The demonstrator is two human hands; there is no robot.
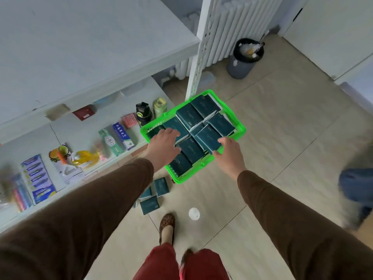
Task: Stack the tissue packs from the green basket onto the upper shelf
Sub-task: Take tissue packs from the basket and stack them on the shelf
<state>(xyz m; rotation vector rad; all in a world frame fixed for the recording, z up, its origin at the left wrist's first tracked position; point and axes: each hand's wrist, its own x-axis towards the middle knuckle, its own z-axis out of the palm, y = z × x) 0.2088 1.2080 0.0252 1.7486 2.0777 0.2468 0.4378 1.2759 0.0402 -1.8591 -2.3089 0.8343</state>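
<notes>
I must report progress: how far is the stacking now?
Nothing looks stacked: the pale upper shelf shows bare. Both hands, left and right, reach over dark teal tissue packs filling the green plastic basket. Nearly everything remains, including packs on the floor.

Tiled floor point(282, 138), green basket point(241, 128), loose tissue packs point(150, 205), grey bin point(240, 67)

It looks like a small shop: packaged goods point(38, 176) lie in rows on the white shelving point(96, 57), a green basket point(240, 126) just beside it.
</notes>
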